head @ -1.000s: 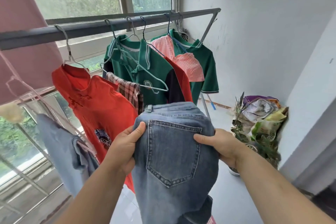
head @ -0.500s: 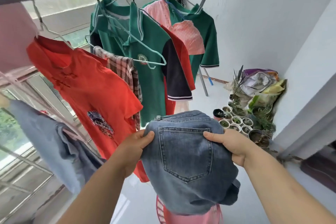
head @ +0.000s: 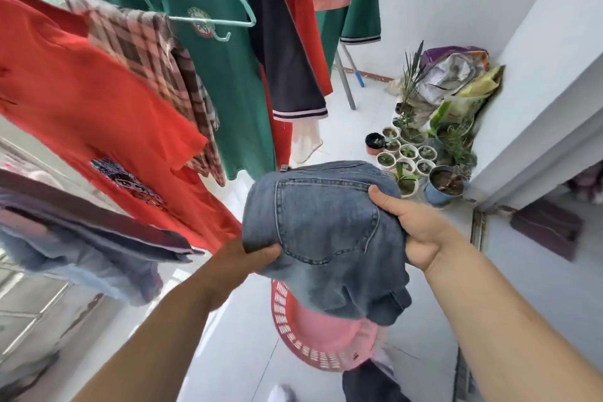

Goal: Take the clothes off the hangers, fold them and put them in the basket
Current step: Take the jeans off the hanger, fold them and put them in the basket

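Jeans [head: 326,222], folded into a thick bundle with a back pocket facing you, hang in mid-air between your two hands. Your left hand [head: 257,256] pinches the lower left edge, thumb on top of the denim and fingers hidden beneath. Your right hand [head: 417,232] grips the right edge, thumb laid by the pocket's upper corner and fingers tucked behind. What the coming move turns on is the vertical line: the basket [head: 284,313] stands on the floor almost straight below the bundle, a little toward you, and the jeans hide much of its mouth from your view. The bundle's long axis runs from the waistband, on the far side, to the loose end that droops down and to your right over the basket. You hold it across the short way, one hand on each side. A pink garment [head: 326,333] already lies inside the basket. Your left hand looks lower and nearer the rim than your right, so I judge the drop should go straight down with both hands level, letting the drooping end land first so the fold does not open. Whether that end already touches the pink garment I cannot tell. An orange shirt [head: 98,101] and a green polo [head: 225,81] hang up to your left, so much of the task remains.
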### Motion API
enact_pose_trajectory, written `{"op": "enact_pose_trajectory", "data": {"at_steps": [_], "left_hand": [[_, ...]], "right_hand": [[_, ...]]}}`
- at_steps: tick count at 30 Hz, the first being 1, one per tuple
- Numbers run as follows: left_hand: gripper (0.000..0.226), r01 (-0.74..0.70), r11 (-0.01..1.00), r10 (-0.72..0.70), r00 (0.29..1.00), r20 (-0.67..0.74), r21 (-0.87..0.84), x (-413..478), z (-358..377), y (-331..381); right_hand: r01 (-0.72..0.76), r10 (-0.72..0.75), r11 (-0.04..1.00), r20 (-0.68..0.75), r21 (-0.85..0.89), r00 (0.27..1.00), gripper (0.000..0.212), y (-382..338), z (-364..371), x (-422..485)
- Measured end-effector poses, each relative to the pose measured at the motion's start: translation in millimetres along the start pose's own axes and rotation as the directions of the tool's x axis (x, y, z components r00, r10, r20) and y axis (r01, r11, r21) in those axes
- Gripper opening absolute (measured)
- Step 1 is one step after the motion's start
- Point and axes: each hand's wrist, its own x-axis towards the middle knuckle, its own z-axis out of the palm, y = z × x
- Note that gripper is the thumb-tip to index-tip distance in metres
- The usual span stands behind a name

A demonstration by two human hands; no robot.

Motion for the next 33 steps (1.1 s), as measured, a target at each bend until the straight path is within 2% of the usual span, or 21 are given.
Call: {"op": "enact_pose_trajectory", "data": {"at_steps": [1,3,8,12,15,18,23,25,27,29,33], "left_hand": [[0.05,0.011,0.999,-0.009,0.999,-0.035,0.031,2.7,1.5,-6.5],[0.038,0.029,0.999,-0.026,0.997,-0.074,0.033,11.4,9.4,-19.1],[0.045,0.139,0.99,-0.14,0.972,-0.186,-0.017,22.1,28.8,-52.1],[0.042,0.175,0.981,-0.194,0.914,-0.356,-0.085,30.6,46.3,-67.6],[0.041,0.215,0.965,-0.258,0.875,-0.408,-0.15,32.2,59.2,-77.1],[0.047,0.189,0.939,-0.297,0.865,-0.404,-0.287,28.2,66.2,-87.3],[0.016,0.154,0.914,-0.297,0.883,-0.363,-0.375,27.0,63.6,-99.9],[0.016,0.213,0.936,-0.289,0.919,-0.267,-0.281,32.4,58.4,-101.9],[0.026,0.288,0.952,-0.302,0.941,-0.151,-0.107,38.1,55.4,-102.4],[0.022,0.36,0.933,-0.359,0.932,-0.051,0.017,46.9,54.5,-100.0],[0.012,0.367,0.922,-0.366,0.93,-0.035,0.125,62.6,46.2,-92.2]], "right_hand": [[-0.021,0.021,1.0,-0.027,0.004,0.999,0.037,1.5,-3.0,5.9],[-0.096,0.096,0.995,-0.08,0.005,0.992,0.043,4.8,-16.9,24.3],[-0.291,0.287,0.957,-0.152,-0.003,0.946,0.035,10.3,-53.0,57.8],[-0.358,0.356,0.934,-0.14,0.011,0.924,0.033,13.9,-64.5,76.3],[-0.382,0.387,0.922,-0.115,0.061,0.915,0.034,17.9,-66.4,88.6],[-0.381,0.386,0.922,-0.106,0.07,0.916,0.04,21.1,-66.1,99.1],[-0.383,0.395,0.916,-0.088,0.123,0.915,0.04,25.6,-68.3,112.6],[-0.372,0.389,0.915,-0.092,0.16,0.917,0.036,27.7,-69.5,118.2],[-0.362,0.379,0.916,-0.083,0.171,0.922,0.027,28.4,-68.4,120.8],[-0.357,0.373,0.92,-0.079,0.163,0.925,0.023,29.9,-65.4,124.4],[-0.339,0.353,0.931,-0.101,0.134,0.93,0.028,31.8,-59.6,133.4]]}}
